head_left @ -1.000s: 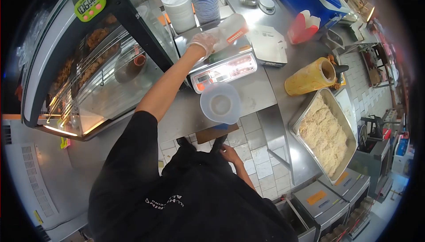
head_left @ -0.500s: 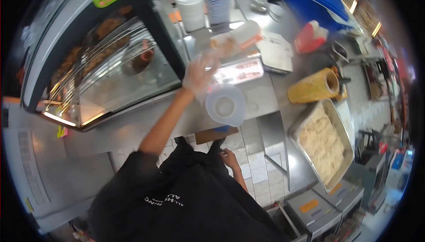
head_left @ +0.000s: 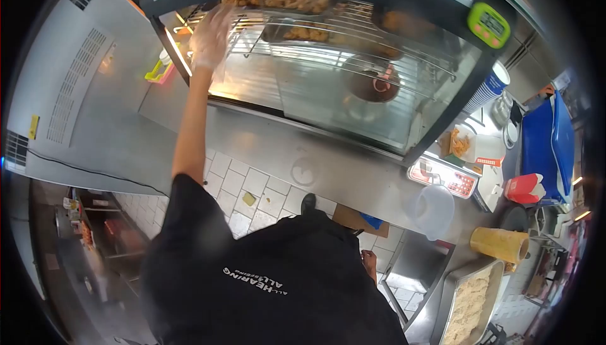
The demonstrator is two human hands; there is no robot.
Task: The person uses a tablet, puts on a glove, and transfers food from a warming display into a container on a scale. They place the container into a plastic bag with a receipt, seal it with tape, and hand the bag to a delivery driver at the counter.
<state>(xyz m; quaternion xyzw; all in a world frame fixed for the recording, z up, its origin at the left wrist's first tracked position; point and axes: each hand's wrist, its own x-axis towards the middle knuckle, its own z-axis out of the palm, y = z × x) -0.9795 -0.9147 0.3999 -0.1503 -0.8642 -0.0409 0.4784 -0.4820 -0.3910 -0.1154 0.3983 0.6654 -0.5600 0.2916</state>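
Observation:
My left hand wears a clear glove and is raised to the left end of the glass display warmer. Its fingers are stretched out with nothing visible in them; whether they touch the glass I cannot tell. Behind the glass, fried pieces lie on wire racks, and a dark round pan with a red handle stands lower right. My right hand hangs beside my body, near the counter's front edge, mostly hidden by my black shirt. Its fingers are too small and covered to read.
Right of the warmer are a takeout box holding food, a translucent plastic container, a red carton and a blue bin. A tray of flour-like breading lies lower right. Stacked paper cups stand behind.
My view has swung left. My left hand has moved from beside the takeout box to the left end of the warmer. My right hand stays low at my side.

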